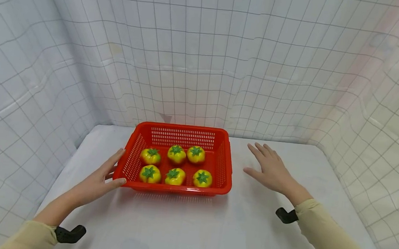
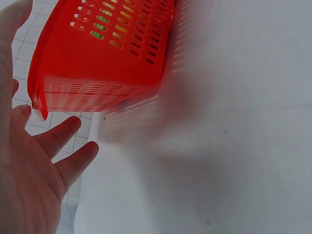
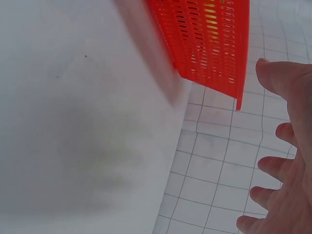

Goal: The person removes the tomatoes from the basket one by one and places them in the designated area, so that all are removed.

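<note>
A red plastic basket [image 1: 174,188] with slotted walls sits on the white table. Inside it lie several yellow, pepper-like fruits [image 1: 202,178] with green star-shaped tops. My left hand [image 1: 96,184] is at the basket's left end, fingers spread along the outside and thumb at the front left corner. In the left wrist view, two fingers of that hand [image 2: 31,180] stand clear of the basket wall [image 2: 105,63]; whether the others touch the rim I cannot tell. My right hand [image 1: 271,170] hovers right of the basket, apart from it, fingers extended and holding nothing.
White grid-patterned curtains [image 1: 197,71] hang behind the table and on both sides. The white tabletop [image 1: 181,228] stretches in front of the basket. A black wrist device [image 1: 70,234] sits at the left cuff, another black device [image 1: 286,216] at the right.
</note>
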### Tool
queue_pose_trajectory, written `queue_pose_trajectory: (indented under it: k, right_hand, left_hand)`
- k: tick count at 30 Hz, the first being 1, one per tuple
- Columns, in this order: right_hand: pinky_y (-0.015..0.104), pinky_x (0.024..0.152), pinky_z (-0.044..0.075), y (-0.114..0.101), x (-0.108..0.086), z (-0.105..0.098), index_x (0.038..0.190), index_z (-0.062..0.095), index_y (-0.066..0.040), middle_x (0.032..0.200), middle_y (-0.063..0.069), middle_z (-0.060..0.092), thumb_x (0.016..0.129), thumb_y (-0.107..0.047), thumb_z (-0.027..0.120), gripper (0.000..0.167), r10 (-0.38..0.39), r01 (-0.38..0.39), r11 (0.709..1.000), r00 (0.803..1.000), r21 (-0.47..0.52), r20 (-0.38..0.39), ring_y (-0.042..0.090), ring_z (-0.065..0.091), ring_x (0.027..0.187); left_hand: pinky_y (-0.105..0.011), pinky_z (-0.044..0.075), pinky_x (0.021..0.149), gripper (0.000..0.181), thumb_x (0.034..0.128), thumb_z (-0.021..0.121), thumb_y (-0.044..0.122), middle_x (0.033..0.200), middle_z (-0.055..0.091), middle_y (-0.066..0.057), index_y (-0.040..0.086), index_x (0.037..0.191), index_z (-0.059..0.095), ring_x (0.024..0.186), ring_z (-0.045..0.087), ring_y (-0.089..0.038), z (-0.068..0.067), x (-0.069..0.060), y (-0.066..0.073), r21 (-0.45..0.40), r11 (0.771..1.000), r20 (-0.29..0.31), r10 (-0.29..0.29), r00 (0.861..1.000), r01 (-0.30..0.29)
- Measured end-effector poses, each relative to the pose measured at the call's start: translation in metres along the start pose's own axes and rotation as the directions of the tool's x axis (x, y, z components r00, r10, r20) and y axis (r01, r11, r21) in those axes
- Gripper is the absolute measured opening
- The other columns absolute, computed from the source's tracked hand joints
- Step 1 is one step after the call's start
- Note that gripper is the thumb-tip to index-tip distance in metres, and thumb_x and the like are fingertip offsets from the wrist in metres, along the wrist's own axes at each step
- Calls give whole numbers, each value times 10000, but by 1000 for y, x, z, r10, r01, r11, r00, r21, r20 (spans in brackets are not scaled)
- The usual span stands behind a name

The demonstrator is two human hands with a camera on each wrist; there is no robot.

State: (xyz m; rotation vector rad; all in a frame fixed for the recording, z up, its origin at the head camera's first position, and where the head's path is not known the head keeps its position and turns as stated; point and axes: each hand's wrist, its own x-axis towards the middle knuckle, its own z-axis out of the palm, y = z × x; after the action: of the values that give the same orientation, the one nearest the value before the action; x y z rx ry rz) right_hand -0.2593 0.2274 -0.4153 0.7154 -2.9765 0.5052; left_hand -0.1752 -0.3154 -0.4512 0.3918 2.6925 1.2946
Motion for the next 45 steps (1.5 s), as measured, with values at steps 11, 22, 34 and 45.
queue_pose_trajectory:
  k: [11, 22, 34, 45]
  right_hand:
    - [671, 1184, 155, -11, 8, -1, 1623, 277, -178, 1659, 165, 259, 973, -504, 639, 813, -37, 37, 999, 999, 10, -14, 430, 138, 1527]
    - [647, 1174, 236, -31, 20, -11, 1614, 304, -171, 1653, 140, 282, 968, -472, 662, 797, -114, 115, 991, 993, 63, -24, 387, 195, 1519]
    - [574, 1093, 421, -57, 41, -22, 1592, 357, -257, 1627, 10, 340, 934, -470, 715, 779, -167, 127, 946, 980, 297, 110, 259, 291, 1488]
    - [484, 1047, 473, -77, 64, -28, 1482, 525, -344, 1492, -55, 503, 927, -345, 728, 590, -216, 114, 946, 920, 305, 326, 218, 443, 1363]
  left_hand:
    - [-171, 492, 901, 643, 989, 694, 226, 1717, 49, -109, 113, 1484, 300, 1324, 457, -557, 9, -4, -4, -91, 993, -65, 65, 996, -71]
    - [-242, 567, 838, 530, 992, 676, 141, 1718, 67, -89, 77, 1364, 304, 1203, 552, -530, 21, -4, -12, -210, 974, -142, 51, 989, -81]
    - [-217, 549, 868, 546, 988, 672, 98, 1724, 21, -49, 52, 1360, 275, 1478, 206, -522, 31, -2, -18, -295, 952, -178, 36, 983, -88]
    - [-196, 524, 899, 613, 997, 653, 88, 1724, 8, 18, 72, 1482, 279, 1543, 54, -414, 36, -3, -19, -338, 938, -181, 19, 983, -80]
